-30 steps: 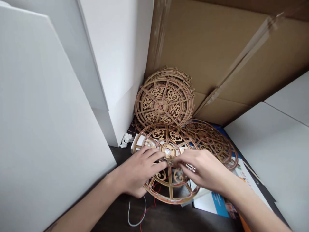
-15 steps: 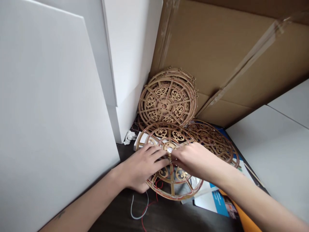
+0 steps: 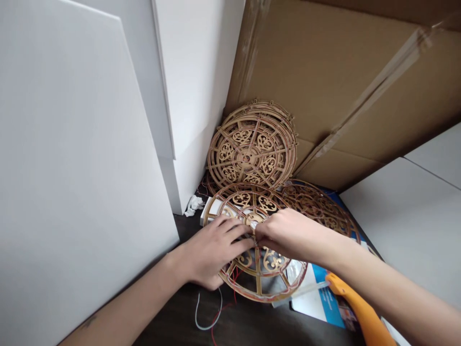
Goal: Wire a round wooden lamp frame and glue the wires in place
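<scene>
A round openwork disc point(image 3: 259, 283) with scroll cut-outs, seemingly wooden, lies tilted in front of me, partly over a white box point(image 3: 216, 207). My left hand point(image 3: 219, 245) grips its left part, with fingertips close to the hub. At the hub, my right hand point(image 3: 275, 229) is closed in a pinch; whatever it pinches is hidden by the fingers. A small white bit shows beside those fingertips. Below the disc, a pale wire point(image 3: 197, 317) and a red wire point(image 3: 213, 329) trail onto the dark surface.
Similar discs point(image 3: 252, 144) lean stacked against a cardboard sheet point(image 3: 309, 72); more discs point(image 3: 320, 206) lie at right. An orange glue gun point(image 3: 355, 305) with a clear stick rests by a blue-and-white printed sheet point(image 3: 324, 302). White panels point(image 3: 79, 144) stand left; crumpled tissue point(image 3: 194, 204) lies nearby.
The disc's lower edge has shifted slightly down and right. My right forearm has moved a little, and more of the orange glue gun shows. Both hands keep their places near the hub.
</scene>
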The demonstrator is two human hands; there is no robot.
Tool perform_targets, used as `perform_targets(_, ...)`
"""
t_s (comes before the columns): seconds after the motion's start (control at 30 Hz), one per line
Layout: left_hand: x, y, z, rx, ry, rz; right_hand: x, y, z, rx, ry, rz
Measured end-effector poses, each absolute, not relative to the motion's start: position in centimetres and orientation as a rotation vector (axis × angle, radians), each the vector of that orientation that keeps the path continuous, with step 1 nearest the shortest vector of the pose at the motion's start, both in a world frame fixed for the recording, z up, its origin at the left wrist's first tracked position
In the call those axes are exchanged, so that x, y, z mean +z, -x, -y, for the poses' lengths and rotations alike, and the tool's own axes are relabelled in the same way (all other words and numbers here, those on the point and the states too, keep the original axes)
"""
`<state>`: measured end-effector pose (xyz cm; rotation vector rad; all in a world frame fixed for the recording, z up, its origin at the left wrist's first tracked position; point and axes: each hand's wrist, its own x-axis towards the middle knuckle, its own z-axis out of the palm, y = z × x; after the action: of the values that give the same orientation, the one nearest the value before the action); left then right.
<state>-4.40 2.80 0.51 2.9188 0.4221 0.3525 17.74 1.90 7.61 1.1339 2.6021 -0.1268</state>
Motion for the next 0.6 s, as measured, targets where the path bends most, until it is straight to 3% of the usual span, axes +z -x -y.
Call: perform_targets(0.6, 0.4, 4.2, -2.9, 0.381, -2.911, -0.436, 7.8, -16.4, -2.1, 0.035, -1.031, -2.562)
